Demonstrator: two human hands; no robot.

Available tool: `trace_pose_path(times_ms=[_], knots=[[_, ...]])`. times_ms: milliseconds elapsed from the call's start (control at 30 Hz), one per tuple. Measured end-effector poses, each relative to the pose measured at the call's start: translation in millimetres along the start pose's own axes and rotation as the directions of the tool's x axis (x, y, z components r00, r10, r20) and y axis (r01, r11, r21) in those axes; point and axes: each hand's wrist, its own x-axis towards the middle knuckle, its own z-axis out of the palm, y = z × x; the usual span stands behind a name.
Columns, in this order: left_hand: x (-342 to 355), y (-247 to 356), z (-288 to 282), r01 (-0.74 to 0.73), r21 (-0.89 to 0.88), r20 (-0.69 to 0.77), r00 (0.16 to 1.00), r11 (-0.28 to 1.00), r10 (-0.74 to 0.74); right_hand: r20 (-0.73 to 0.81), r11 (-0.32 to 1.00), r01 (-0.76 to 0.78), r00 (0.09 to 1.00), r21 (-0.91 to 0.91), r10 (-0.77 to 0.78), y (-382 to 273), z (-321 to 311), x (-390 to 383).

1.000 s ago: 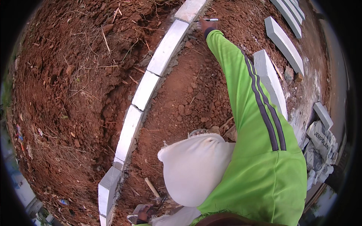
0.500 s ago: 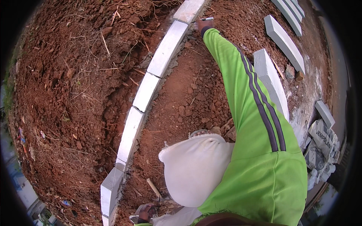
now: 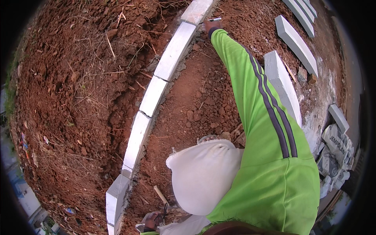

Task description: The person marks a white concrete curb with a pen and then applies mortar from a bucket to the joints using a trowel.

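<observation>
My right hand (image 3: 211, 25), at the end of a green striped sleeve, holds a small slim white object (image 3: 214, 19), too small to identify, beside a joint in the row of white concrete kerb blocks (image 3: 173, 49). My left hand (image 3: 152, 221) is at the bottom by my sandalled foot, its fingers curled; what they grip, if anything, is unclear. Just above it lies a tool with a pale wooden handle (image 3: 160, 194). My bent leg in off-white trousers (image 3: 201, 176) fills the lower middle.
Loose red soil with straw (image 3: 74, 102) spreads left of the kerb row. Loose grey blocks (image 3: 295, 43) lie to the right, one long block (image 3: 282, 86) partly behind my sleeve. Torn paper sacks (image 3: 333, 156) and a small block (image 3: 338, 117) sit at far right, near paved ground.
Since a second ago my right hand has shifted slightly left and up along the kerb, then stayed there. The view has moved very slightly; my left hand remains low.
</observation>
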Motion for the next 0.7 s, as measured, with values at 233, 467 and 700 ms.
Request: trace_pose_path(times_ms=[233,467,700], knots=[[-32.7,17.0,11.2,-0.018,0.053,-0.013,1.0,0.998,0.019,-0.092,1.0,-0.026,0.995,-0.001,0.025,3.9,33.2,-48.1],[-9.7,19.7,11.0,-0.123,0.094,0.037,0.992,0.988,0.12,-0.255,0.959,0.03,0.961,-0.283,-0.105,5.6,8.6,9.5],[-30.3,16.7,10.8,-0.061,0.108,-0.035,0.997,0.992,0.066,-0.149,0.992,-0.044,0.988,-0.114,0.026,30.9,34.6,-15.5]])
